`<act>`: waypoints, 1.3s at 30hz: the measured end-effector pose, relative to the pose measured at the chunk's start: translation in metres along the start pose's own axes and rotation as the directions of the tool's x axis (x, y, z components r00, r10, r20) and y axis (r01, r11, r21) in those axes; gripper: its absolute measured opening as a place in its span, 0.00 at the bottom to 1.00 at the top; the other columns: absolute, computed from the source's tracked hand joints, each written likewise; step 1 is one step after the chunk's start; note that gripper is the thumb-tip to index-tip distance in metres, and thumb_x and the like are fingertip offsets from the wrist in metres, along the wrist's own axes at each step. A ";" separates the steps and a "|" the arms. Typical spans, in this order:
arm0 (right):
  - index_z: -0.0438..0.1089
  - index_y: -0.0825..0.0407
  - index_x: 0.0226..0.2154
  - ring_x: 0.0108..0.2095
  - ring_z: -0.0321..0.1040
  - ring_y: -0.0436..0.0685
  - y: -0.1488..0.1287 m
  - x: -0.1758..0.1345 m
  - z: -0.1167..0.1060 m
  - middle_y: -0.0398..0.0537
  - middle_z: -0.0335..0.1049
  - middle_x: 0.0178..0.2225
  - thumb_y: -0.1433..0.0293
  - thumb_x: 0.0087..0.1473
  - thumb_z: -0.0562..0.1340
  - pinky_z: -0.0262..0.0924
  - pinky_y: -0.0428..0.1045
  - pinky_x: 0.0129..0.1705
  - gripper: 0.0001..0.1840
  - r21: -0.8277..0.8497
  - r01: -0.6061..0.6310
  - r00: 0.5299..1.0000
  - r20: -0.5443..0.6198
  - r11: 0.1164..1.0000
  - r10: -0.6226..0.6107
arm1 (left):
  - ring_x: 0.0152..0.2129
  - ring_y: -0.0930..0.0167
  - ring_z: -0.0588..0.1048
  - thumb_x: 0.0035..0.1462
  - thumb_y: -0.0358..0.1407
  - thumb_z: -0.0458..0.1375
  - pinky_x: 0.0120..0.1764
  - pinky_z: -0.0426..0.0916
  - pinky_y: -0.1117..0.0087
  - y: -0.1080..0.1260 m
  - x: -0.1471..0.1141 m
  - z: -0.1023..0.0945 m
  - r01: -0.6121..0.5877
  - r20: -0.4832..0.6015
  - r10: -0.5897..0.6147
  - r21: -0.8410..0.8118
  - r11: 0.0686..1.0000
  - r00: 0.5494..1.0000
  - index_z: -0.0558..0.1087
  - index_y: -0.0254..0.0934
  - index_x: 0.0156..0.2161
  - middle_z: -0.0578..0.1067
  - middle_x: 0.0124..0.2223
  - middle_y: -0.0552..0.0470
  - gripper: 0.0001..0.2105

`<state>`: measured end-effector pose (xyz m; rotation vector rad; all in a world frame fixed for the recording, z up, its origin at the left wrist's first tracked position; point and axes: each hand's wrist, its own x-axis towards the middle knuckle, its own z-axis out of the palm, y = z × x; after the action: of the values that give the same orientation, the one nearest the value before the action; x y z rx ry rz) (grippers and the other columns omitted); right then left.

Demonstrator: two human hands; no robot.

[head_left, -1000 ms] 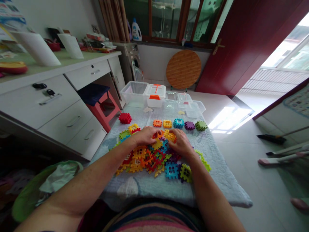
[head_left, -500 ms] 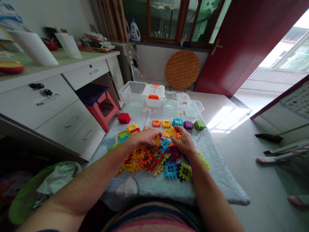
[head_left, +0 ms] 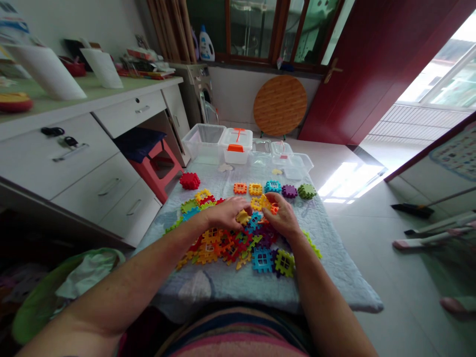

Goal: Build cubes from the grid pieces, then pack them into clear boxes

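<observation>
A colourful pile of notched plastic building blocks [head_left: 226, 244] lies under my hands. My left hand [head_left: 227, 212] is over its top, thumb and fingers around the sides of a yellow block [head_left: 243, 216]; the fingertips are partly hidden. My right hand [head_left: 283, 215] pinches another yellow block [head_left: 265, 202], which it keeps tilted above the pile. Right beside that block is a yellow window block [head_left: 256, 204], and an orange one [head_left: 274, 208] shows by the right fingers. A blue block [head_left: 255, 221] sits between the two hands.
Behind the pile stand small groups of orange [head_left: 240, 188], yellow [head_left: 255, 189], blue [head_left: 272, 186], purple [head_left: 289, 191] and green [head_left: 307, 191] blocks. Red blocks [head_left: 190, 181] are stacked at left. Clear plastic boxes [head_left: 205, 144] line the far table edge. A pink stool [head_left: 159, 166] stands left.
My left hand's fingers have spread a little, and more of the yellow block between them shows. My right hand still holds its yellow block in nearly the same place.
</observation>
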<state>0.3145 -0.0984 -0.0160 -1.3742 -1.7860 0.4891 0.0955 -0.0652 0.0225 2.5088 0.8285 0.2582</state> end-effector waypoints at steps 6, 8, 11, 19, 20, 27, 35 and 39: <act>0.67 0.51 0.49 0.48 0.67 0.59 -0.002 -0.002 0.003 0.53 0.71 0.47 0.69 0.48 0.61 0.61 0.57 0.52 0.23 -0.048 0.144 0.974 0.181 0.988 -0.133 | 0.46 0.65 0.71 0.53 0.41 0.60 0.52 0.64 0.64 -0.028 -0.046 -0.020 0.159 -0.229 -0.184 -0.125 0.979 0.956 0.71 0.39 0.42 0.73 0.46 0.49 0.13; 0.66 0.51 0.49 0.48 0.67 0.59 -0.008 -0.001 0.005 0.53 0.71 0.48 0.70 0.47 0.61 0.60 0.57 0.53 0.23 -0.063 0.173 0.957 0.245 0.983 -0.153 | 0.45 0.64 0.72 0.54 0.44 0.58 0.52 0.63 0.64 -0.046 -0.064 -0.020 0.248 -0.390 -0.289 -0.153 0.957 0.874 0.71 0.39 0.40 0.73 0.46 0.49 0.13; 0.66 0.52 0.50 0.47 0.68 0.59 -0.023 0.002 0.010 0.54 0.71 0.47 0.69 0.48 0.63 0.60 0.56 0.51 0.24 -0.097 0.202 0.931 0.328 0.974 -0.161 | 0.43 0.63 0.72 0.53 0.48 0.57 0.51 0.64 0.64 -0.075 -0.088 -0.012 0.423 -0.587 -0.455 -0.202 0.883 0.670 0.72 0.38 0.38 0.74 0.43 0.48 0.15; 0.66 0.53 0.49 0.44 0.68 0.61 -0.060 0.004 0.032 0.56 0.73 0.43 0.62 0.51 0.62 0.60 0.53 0.46 0.23 -0.391 0.190 0.902 0.431 0.901 -0.003 | 0.33 0.67 0.74 0.51 0.50 0.58 0.39 0.68 0.69 -0.111 -0.108 0.014 0.406 -0.536 -0.622 -0.473 0.782 0.572 0.73 0.37 0.37 0.77 0.35 0.51 0.18; 0.66 0.53 0.49 0.44 0.68 0.62 -0.062 0.004 0.033 0.56 0.73 0.43 0.61 0.51 0.62 0.60 0.53 0.46 0.23 -0.414 0.191 0.900 0.436 0.890 0.010 | 0.32 0.68 0.74 0.51 0.50 0.59 0.39 0.68 0.70 -0.110 -0.107 0.015 0.393 -0.527 -0.618 -0.482 0.783 0.584 0.73 0.36 0.37 0.77 0.35 0.52 0.18; 0.67 0.54 0.45 0.42 0.68 0.64 -0.071 0.004 0.042 0.57 0.72 0.39 0.58 0.51 0.61 0.60 0.54 0.44 0.22 -0.520 0.151 0.917 0.392 0.841 0.077 | 0.32 0.69 0.73 0.50 0.50 0.60 0.39 0.68 0.70 -0.112 -0.109 0.014 0.325 -0.503 -0.611 -0.544 0.774 0.611 0.74 0.35 0.37 0.76 0.34 0.52 0.19; 0.66 0.52 0.45 0.41 0.68 0.64 -0.074 0.005 0.051 0.56 0.72 0.38 0.57 0.50 0.60 0.59 0.55 0.44 0.22 -0.575 0.116 0.928 0.354 0.810 0.118 | 0.34 0.67 0.74 0.50 0.51 0.60 0.43 0.69 0.67 -0.116 -0.112 0.014 0.345 -0.481 -0.616 -0.538 0.769 0.623 0.73 0.36 0.39 0.76 0.36 0.51 0.20; 0.66 0.53 0.45 0.41 0.67 0.64 -0.075 0.002 0.056 0.57 0.71 0.39 0.58 0.50 0.60 0.59 0.56 0.44 0.22 -0.581 0.113 0.930 0.348 0.806 0.121 | 0.34 0.67 0.74 0.49 0.50 0.60 0.42 0.69 0.67 -0.118 -0.112 0.015 0.346 -0.482 -0.622 -0.543 0.765 0.618 0.73 0.36 0.39 0.76 0.36 0.51 0.19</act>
<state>0.2243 -0.1120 0.0045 -1.7961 -2.3840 0.1898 -0.0495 -0.0561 -0.0520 1.6784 1.5267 1.0209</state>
